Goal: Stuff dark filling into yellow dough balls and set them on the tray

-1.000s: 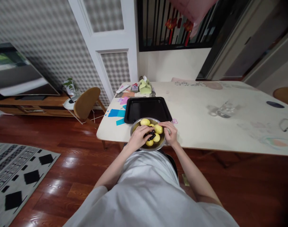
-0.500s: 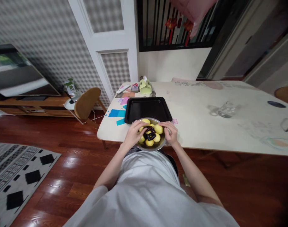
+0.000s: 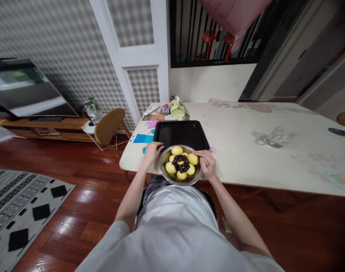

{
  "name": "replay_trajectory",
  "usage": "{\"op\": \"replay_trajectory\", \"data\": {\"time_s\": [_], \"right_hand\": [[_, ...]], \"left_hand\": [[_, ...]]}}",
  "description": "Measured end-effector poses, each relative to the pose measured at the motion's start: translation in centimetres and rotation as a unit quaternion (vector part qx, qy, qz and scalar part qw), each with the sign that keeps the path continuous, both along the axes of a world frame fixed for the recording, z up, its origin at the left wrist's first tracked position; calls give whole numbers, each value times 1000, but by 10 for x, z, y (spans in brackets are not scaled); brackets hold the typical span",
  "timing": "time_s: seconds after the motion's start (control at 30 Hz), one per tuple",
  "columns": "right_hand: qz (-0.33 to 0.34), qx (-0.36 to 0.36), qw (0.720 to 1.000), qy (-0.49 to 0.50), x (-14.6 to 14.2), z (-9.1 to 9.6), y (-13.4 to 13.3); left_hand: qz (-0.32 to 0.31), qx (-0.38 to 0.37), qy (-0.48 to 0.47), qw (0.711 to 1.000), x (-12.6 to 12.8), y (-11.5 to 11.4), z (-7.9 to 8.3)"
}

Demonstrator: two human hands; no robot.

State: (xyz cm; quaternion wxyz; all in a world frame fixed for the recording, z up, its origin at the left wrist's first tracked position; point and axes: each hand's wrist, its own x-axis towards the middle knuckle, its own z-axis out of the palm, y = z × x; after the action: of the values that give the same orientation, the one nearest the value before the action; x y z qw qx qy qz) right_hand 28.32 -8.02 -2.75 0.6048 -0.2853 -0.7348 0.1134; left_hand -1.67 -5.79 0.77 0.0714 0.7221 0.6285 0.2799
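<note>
A round metal bowl (image 3: 163,174) stands at the table's front edge, close to my body. Several yellow oval fruits (image 3: 177,150) lie in it around a heap of dark, elongated pieces (image 3: 180,163), perhaps grapes. My right hand (image 3: 207,163) grips the bowl's right rim, its fingers reaching toward a yellow fruit there. Just outside the bowl's left rim is my left hand (image 3: 153,152), fingers loosely bent over the front left corner of a black baking tray (image 3: 180,132). Nothing shows between those fingers. The tray lies directly behind the bowl, which covers part of its front edge.
The white table (image 3: 234,166) extends far to the right, with a clear glass (image 3: 276,138) on it. Behind the tray are a green tissue box (image 3: 177,108) and a remote control (image 3: 151,110). A wooden chair (image 3: 109,127) is at the left end.
My left hand has lifted off the bowl's contents and moved left, past the rim, uncovering the fruits. My right hand stays at the right rim. The view has shifted slightly.
</note>
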Motion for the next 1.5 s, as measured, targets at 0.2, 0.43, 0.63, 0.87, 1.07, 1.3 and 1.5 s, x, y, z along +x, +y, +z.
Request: {"op": "replay_trajectory", "data": {"time_s": [0.2,0.43,0.63,0.87,1.07,1.3,1.5], "right_hand": [[2,-3,1000,1,0,1,-1],[7,-4,1000,8,-2,1,-2],[9,-2,1000,15,-2,2,-2],[4,-5,1000,9,0,1,-2],[2,6,1000,1,-1,1,-1],[-3,-4,1000,-2,-1,2,-1],[10,6,1000,7,-1,4,-3]], "left_hand": [[42,-55,19,997,8,22,12],[23,-73,-10,997,13,22,24],[-16,9,-77,997,27,-16,40],[-169,110,-116,973,55,-70,44],[-196,109,-81,971,69,-70,23],[-198,128,-69,969,70,-69,13],[-189,183,-114,958,69,-75,25]]}}
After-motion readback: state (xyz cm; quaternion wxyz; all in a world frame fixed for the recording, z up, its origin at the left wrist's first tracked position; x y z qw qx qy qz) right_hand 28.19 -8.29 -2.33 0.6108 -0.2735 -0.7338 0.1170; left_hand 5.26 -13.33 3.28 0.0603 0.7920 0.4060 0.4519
